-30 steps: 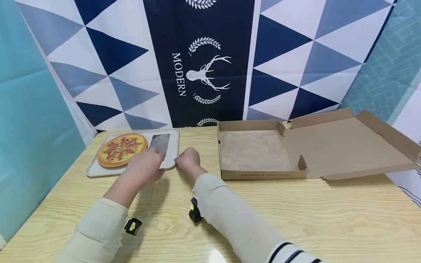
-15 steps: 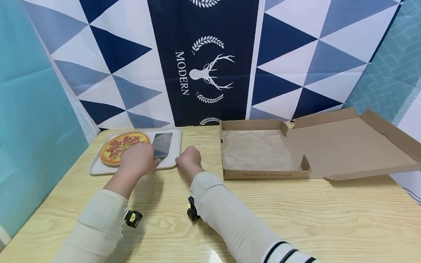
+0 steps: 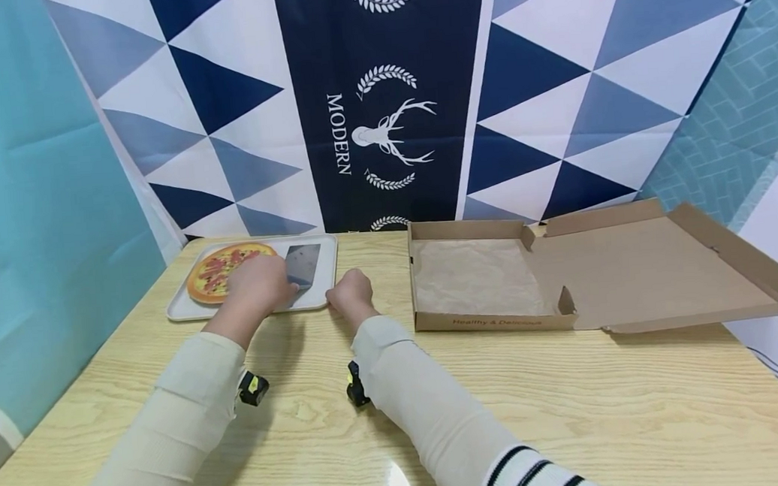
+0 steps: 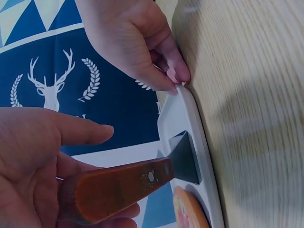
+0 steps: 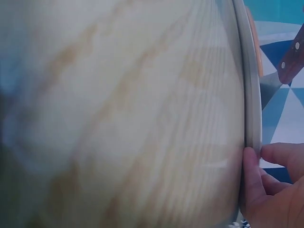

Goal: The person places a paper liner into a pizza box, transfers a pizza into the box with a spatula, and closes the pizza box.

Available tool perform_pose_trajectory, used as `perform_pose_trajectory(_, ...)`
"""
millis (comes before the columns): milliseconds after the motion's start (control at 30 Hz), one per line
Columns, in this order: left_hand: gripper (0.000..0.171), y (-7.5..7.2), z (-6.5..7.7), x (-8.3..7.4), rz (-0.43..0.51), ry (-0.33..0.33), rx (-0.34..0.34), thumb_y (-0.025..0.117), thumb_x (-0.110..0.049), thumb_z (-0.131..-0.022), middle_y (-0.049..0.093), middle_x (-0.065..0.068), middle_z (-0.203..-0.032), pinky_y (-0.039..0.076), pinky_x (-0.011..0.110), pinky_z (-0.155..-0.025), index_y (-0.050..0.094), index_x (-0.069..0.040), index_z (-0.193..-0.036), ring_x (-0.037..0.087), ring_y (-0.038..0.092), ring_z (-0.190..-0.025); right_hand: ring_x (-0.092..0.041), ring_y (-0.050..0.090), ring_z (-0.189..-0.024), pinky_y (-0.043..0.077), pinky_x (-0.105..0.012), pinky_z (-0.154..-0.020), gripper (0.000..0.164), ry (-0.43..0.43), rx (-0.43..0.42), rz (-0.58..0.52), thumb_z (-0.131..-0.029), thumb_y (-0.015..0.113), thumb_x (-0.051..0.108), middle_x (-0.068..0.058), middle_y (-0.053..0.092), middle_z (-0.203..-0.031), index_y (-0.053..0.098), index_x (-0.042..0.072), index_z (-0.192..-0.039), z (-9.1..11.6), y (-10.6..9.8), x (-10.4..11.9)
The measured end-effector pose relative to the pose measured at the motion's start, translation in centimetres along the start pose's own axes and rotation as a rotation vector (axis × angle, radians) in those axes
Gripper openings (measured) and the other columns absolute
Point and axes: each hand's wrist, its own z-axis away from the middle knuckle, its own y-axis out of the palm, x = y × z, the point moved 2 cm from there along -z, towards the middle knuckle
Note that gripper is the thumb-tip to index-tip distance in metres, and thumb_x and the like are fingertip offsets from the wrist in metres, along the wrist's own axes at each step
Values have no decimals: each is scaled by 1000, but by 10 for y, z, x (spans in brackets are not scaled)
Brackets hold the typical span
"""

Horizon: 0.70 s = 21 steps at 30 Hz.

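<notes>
A spatula with a brown wooden handle has its flat metal blade over the white tray. My left hand holds the handle; in the left wrist view its fingers reach behind the handle and the thumb stands off it. The handle is raised, and the blade slants down to the tray. A round pizza lies on the tray's left part, partly hidden by my left hand. My right hand pinches the near right corner of the tray between thumb and fingers, seen in both wrist views.
An open cardboard pizza box lined with paper stands right of the tray, its lid folded out to the right. All rests on a light wooden table. A patterned cloth hangs behind.
My left hand has moved left from the spatula's blade side toward the pizza, uncovering more of the blade. My right hand stays at the tray corner. The head view has shifted slightly.
</notes>
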Motion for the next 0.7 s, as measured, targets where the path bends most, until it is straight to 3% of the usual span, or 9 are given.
perform_pose_trajectory(200, 26, 1, -5, 1, 9, -13, 62, 63, -28, -93, 64, 12, -85, 50, 41, -58, 67, -3, -95, 26, 61, -72, -18, 55, -65, 46, -22, -58, 8, -12, 26, 11, -81, 71, 5, -6, 59, -70, 66, 0, -83, 1, -2, 2)
perform_pose_trajectory(400, 23, 2, -6, 5, 42, -25, 140, 59, -23, -93, 61, 7, -64, 44, 33, -52, 65, -6, -79, 18, 57, -52, -18, 56, -67, 49, -23, -60, 17, 2, 43, 17, -83, 71, 7, -7, 57, -74, 65, -2, -95, 0, -3, 5)
perform_pose_trajectory(567, 23, 6, -9, 7, 82, -33, 159, 59, -21, -90, 60, 6, -60, 45, 33, -53, 61, -8, -72, 16, 55, -48, -16, 64, -59, 50, -22, -63, 16, 13, 40, 27, -82, 69, 6, -5, 65, -67, 66, -3, -95, -2, -1, 6)
perform_pose_trajectory(700, 23, 10, -12, 7, 101, -29, 183, 58, -19, -90, 58, 6, -57, 44, 31, -47, 62, -5, -72, 17, 55, -44, -14, 68, -55, 51, -19, -61, 19, 36, 49, -28, -83, 68, 4, -9, 66, -71, 64, -4, -99, -5, 0, 5)
